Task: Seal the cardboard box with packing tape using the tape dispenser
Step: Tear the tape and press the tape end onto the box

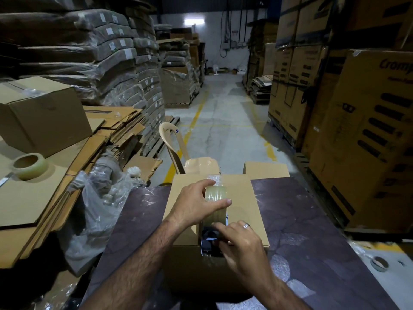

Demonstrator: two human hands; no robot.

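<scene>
A closed cardboard box (243, 198) stands on a dark table (312, 220) in front of me. On its top lies a tape dispenser (211, 242) carrying a roll of clear tape (215, 193). My left hand (196, 204) grips the roll, thumb on the far side and index finger across the near side. My right hand (241, 245), with a ring on one finger, holds the dispenser's dark handle at the box's near edge. Shiny tape (215, 179) shows on the top at the far edge.
A spare tape roll (30, 166) lies on flat cardboard sheets (33, 198) at left, beside a sealed box (42, 115). Crumpled plastic wrap (100, 198) sits left of the table. A plastic chair (172, 144) stands beyond the box. Stacked cartons (368, 142) line the right.
</scene>
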